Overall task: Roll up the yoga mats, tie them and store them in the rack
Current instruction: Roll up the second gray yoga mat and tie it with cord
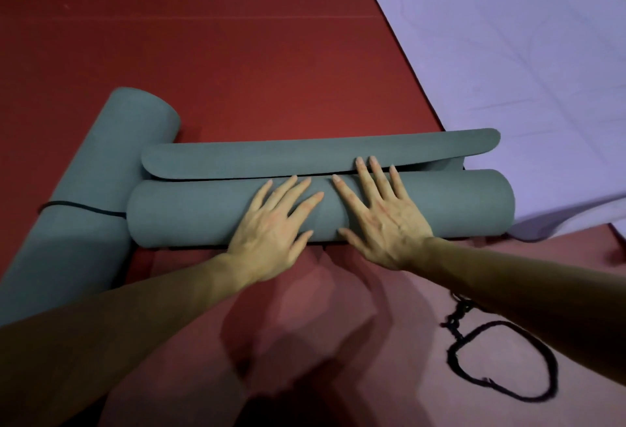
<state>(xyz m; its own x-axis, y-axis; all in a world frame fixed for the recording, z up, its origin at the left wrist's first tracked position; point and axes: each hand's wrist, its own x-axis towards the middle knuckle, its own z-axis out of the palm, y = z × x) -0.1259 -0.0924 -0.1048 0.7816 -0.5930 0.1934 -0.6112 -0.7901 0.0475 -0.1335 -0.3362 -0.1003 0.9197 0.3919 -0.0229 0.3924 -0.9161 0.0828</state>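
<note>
Floor: red matting (237,54) under everything.
Lilac mat (525,71): spread flat toward the far right corner, not yet rolled.
Tied roll (78,162): at the left edge, bound, awaiting the rack.
Grey-green mat (203,213): mid-floor, nearly rolled, last flap (305,155) free.
Left hand (271,233), right hand (382,223): flat on the roll, fingers straight and spread, likely keeping it tight.
Loose cord (548,369): near right, probably for tying.
</note>
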